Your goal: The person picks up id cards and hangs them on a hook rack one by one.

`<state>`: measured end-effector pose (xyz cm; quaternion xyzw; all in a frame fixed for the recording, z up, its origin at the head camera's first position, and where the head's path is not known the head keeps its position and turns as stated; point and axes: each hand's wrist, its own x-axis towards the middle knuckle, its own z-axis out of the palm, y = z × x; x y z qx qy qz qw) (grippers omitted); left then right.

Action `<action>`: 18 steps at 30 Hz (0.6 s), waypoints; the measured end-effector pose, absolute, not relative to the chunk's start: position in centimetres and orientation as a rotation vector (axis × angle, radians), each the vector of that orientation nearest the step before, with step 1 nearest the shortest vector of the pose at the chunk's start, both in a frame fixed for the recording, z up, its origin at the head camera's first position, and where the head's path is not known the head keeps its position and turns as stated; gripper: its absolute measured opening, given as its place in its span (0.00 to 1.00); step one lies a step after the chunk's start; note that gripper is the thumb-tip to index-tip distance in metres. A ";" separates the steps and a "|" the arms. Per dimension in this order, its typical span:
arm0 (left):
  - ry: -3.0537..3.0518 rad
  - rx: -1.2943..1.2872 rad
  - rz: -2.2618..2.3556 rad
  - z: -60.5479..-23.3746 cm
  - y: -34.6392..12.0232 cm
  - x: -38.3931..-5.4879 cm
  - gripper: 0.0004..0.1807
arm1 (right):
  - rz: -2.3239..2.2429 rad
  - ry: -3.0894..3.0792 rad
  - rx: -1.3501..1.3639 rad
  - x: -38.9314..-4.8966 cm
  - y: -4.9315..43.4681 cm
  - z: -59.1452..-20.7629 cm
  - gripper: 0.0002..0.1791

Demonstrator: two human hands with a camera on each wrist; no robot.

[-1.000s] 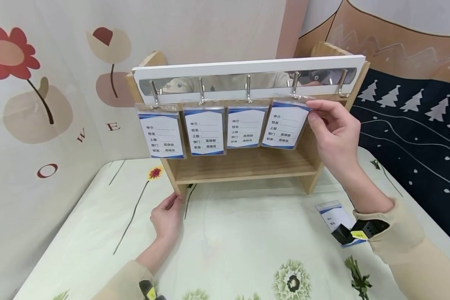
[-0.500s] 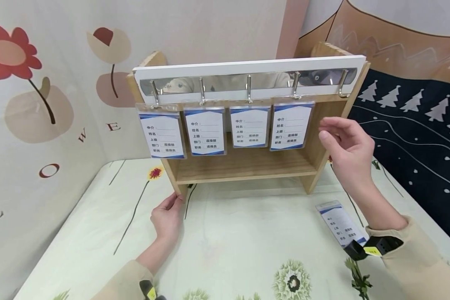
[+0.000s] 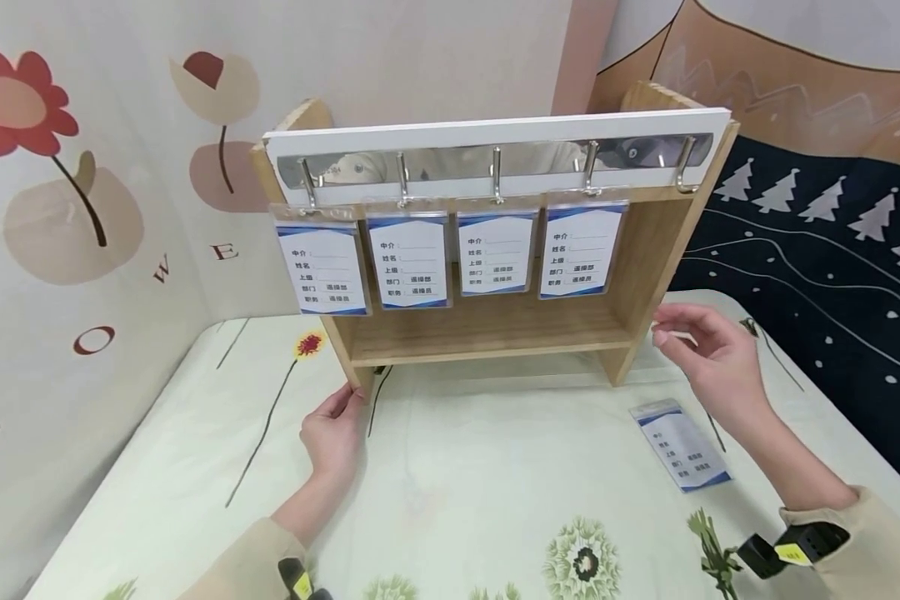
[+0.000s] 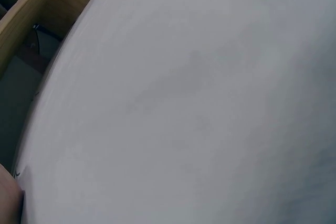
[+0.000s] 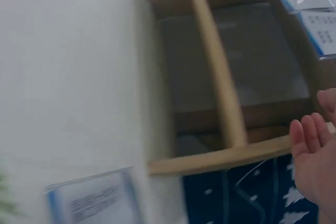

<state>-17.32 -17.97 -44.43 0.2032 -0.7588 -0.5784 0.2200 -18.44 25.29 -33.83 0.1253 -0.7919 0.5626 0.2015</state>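
Four badge holders hang from the metal hooks of a white rail (image 3: 495, 127) on a wooden shelf (image 3: 487, 333); the rightmost badge (image 3: 582, 250) hangs on the fourth hook. The fifth hook (image 3: 685, 167) at the right bears nothing. My left hand (image 3: 333, 433) pinches the shelf's lower left leg between thumb and fingers; the left wrist view shows only a sliver of that hand. Beside the shelf's right side is my right hand (image 3: 716, 362), fingers loosely bent and holding nothing. Below it, another badge (image 3: 681, 446) lies flat on the tablecloth.
A light tablecloth (image 3: 450, 492) with printed flowers covers the table. Behind it stands a curtain (image 3: 435, 58) with flower prints, and a dark cloth (image 3: 817, 317) with printed trees hangs at the right. Black cameras sit on both wrists.
My right hand has let go of the fourth badge and moved down and to the right. That badge now hangs straighter. My left hand stays at the shelf leg.
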 end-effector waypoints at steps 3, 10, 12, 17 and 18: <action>-2.102 0.573 -1.593 -44.4 -17.8 -17.2 0.16 | 1.484 -2.342 0.339 -18.2 26.1 -35.4 0.17; -2.081 0.558 -1.593 -44.4 -17.7 -17.3 0.16 | 1.427 -2.466 0.377 -17.8 27.9 -37.6 0.18; -2.080 0.554 -1.593 -44.4 -17.8 -17.3 0.15 | 1.403 -2.505 0.366 -17.7 28.3 -38.0 0.19; -2.079 0.544 -1.591 -44.5 -17.9 -17.4 0.15 | 1.365 -2.628 0.360 -17.7 29.4 -38.8 0.22; -2.078 0.542 -1.592 -44.6 -17.9 -17.4 0.15 | 1.360 -2.661 0.359 -17.7 29.7 -39.0 0.23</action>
